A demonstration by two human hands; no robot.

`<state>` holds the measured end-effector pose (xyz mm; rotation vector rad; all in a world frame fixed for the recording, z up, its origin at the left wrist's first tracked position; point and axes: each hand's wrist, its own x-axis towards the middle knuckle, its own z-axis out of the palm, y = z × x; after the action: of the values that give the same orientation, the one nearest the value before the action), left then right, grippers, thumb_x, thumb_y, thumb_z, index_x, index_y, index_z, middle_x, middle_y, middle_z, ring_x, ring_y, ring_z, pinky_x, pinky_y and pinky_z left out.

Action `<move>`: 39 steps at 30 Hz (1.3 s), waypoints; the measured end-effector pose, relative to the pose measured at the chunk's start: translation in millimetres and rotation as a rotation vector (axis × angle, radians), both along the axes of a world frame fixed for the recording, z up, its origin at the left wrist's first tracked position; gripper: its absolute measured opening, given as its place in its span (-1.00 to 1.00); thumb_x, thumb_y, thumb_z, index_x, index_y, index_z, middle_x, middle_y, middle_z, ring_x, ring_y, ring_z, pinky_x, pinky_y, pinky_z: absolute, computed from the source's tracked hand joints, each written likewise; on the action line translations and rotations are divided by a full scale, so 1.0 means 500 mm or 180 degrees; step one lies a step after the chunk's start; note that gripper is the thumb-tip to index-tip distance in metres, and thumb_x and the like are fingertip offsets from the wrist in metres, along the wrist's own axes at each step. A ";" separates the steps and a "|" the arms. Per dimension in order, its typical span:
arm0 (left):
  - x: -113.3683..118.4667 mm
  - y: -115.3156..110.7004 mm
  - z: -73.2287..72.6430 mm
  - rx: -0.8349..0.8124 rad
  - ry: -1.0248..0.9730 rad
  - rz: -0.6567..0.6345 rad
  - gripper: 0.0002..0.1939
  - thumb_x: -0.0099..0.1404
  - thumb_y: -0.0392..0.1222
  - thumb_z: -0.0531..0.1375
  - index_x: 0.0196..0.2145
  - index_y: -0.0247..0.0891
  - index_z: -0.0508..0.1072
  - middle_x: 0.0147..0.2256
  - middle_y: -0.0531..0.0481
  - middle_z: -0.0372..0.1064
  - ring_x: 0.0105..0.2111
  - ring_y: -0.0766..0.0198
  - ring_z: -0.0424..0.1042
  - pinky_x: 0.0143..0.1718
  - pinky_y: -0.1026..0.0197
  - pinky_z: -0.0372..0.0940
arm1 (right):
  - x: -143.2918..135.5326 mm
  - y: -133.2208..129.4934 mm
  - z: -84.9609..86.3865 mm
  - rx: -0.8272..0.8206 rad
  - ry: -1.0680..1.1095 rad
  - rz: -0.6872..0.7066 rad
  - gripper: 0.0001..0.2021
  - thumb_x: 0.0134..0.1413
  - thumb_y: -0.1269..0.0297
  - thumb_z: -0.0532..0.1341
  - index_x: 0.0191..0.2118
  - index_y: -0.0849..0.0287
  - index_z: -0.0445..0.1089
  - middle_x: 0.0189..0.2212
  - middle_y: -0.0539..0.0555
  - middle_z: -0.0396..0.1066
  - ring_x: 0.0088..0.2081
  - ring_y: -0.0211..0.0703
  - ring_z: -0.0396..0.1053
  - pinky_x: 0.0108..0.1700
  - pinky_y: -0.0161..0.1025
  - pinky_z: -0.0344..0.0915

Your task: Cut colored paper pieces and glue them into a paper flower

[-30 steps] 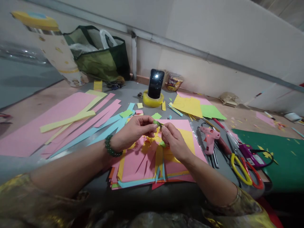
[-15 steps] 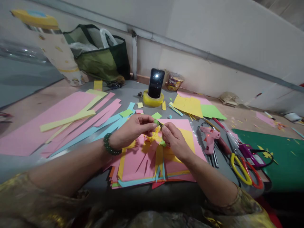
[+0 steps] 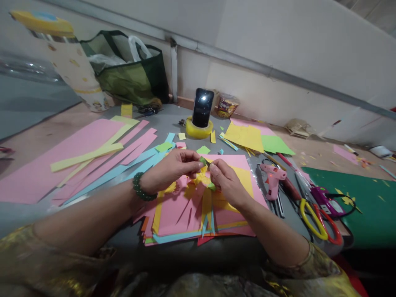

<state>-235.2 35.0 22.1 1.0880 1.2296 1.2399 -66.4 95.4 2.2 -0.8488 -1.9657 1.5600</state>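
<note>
A small green paper piece (image 3: 202, 161) is pinched between the thumb and fingers of my left hand (image 3: 181, 166), which wears a dark green bead bracelet. My right hand (image 3: 225, 178) has its fingertips closed on a small dark pointed thing (image 3: 208, 163) that meets the green piece; its kind is too small to tell. Just below my fingers are yellow paper flowers (image 3: 201, 178) with a bit of green. Yellow and light blue paper ribbon tails (image 3: 206, 210) hang from them over a stack of coloured paper sheets (image 3: 182, 216), partly hidden by my hands.
To the right lie a pink glue gun (image 3: 273, 179), scissors (image 3: 314, 218) with yellow and red handles, and a purple power strip (image 3: 328, 202). Paper strips (image 3: 136, 144) spread out on the left. A phone (image 3: 203, 108) stands behind on a yellow tape roll (image 3: 199, 128).
The green piece has turned slightly between my fingertips. Both hands stay in nearly the same place, and the view has shifted a little.
</note>
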 end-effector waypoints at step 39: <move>-0.004 0.000 -0.001 -0.0082 0.0189 -0.0077 -0.79 0.03 -0.12 0.34 -0.54 -0.26 0.40 -0.61 0.11 0.31 -0.58 0.41 0.29 -0.52 0.35 0.30 | 0.003 0.002 0.011 0.0318 -0.0239 0.0080 -0.62 0.16 -0.14 0.09 -0.40 0.08 0.15 -0.54 -0.10 0.07 -0.48 -0.26 0.05 -0.45 -0.28 0.01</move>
<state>-237.3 34.8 21.4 1.1247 1.2702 1.1781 -64.9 96.3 7.7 -0.8563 -2.0961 1.4498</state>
